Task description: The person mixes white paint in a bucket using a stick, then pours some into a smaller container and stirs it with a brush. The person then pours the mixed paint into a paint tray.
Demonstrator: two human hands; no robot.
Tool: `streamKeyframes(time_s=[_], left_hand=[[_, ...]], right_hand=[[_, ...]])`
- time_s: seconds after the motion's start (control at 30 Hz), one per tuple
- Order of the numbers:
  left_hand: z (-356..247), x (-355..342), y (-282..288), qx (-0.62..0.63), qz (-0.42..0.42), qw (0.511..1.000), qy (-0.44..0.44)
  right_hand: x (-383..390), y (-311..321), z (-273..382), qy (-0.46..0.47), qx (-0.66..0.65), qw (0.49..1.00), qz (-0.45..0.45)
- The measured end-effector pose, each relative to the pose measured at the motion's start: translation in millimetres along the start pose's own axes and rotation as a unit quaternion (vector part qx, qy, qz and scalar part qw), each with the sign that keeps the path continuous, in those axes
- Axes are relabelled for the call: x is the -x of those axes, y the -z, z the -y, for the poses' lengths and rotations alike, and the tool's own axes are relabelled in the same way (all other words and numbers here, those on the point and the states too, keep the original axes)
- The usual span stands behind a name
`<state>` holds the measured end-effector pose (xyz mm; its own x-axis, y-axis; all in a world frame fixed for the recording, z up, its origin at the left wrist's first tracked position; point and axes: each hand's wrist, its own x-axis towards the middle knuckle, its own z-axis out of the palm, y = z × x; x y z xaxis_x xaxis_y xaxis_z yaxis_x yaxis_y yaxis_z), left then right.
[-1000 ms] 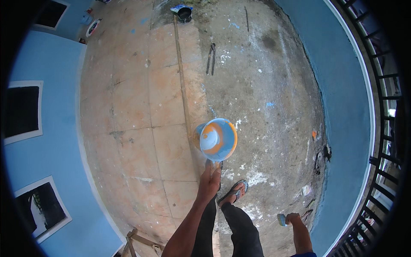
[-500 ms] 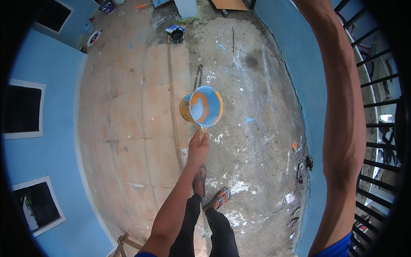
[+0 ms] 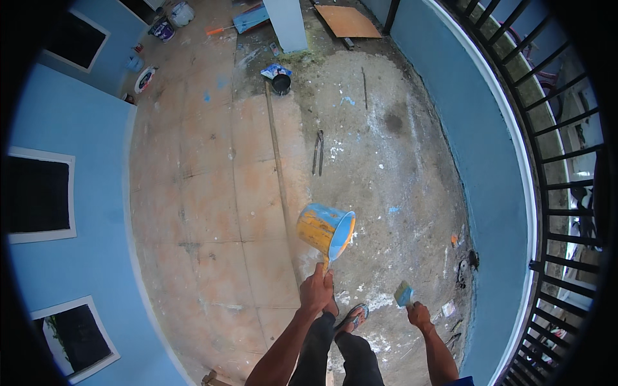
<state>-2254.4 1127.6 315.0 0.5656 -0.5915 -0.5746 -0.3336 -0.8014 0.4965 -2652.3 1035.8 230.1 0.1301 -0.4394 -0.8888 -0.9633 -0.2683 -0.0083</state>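
Note:
My left hand [image 3: 317, 291] is closed round the handle of an orange dipper [image 3: 315, 226] smeared with light blue paint. The dipper is tilted, its mouth turned to the right, and its inside shows blue on the wall. Lower right, my right hand [image 3: 419, 315] grips the handle of a paintbrush [image 3: 404, 294] with blue on its bristles. The brush points up and to the left, apart from the dipper, above the paint-spotted concrete. How much paint the dipper holds cannot be seen.
A low blue wall [image 3: 444, 96] with black railings [image 3: 560, 186] runs along the right. A long wooden strip [image 3: 277, 154] and metal tongs-like rods [image 3: 318, 153] lie ahead. Farther off are a black pot [image 3: 281, 83], a blue pillar [image 3: 286, 26] and a brown board [image 3: 347, 22].
My right arm has come down from the raised position beside the railing, and the brush is now in view. The dipper has moved lower and tipped to the right.

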Motion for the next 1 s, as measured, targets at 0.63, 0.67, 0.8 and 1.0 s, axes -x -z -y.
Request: streamKeyframes(time_s=[0.63,0.67,0.8,1.0], left_hand=[[-173,-266,119,-0.137,-0.009,0.947,-0.290],[-175,-270,134,-0.097,0.032,0.955,-0.280],[-176,-251,205,0.052,0.202,0.955,-0.209],[-169,-292,363,0.341,0.236,0.895,-0.165]], right_hand=[[-73,337,153,-0.154,0.019,0.980,-0.125],[-55,319,151,-0.162,0.018,0.979,-0.120],[28,283,165,-0.246,-0.130,0.948,-0.154],[-3,342,256,-0.204,-0.395,0.884,-0.145]])
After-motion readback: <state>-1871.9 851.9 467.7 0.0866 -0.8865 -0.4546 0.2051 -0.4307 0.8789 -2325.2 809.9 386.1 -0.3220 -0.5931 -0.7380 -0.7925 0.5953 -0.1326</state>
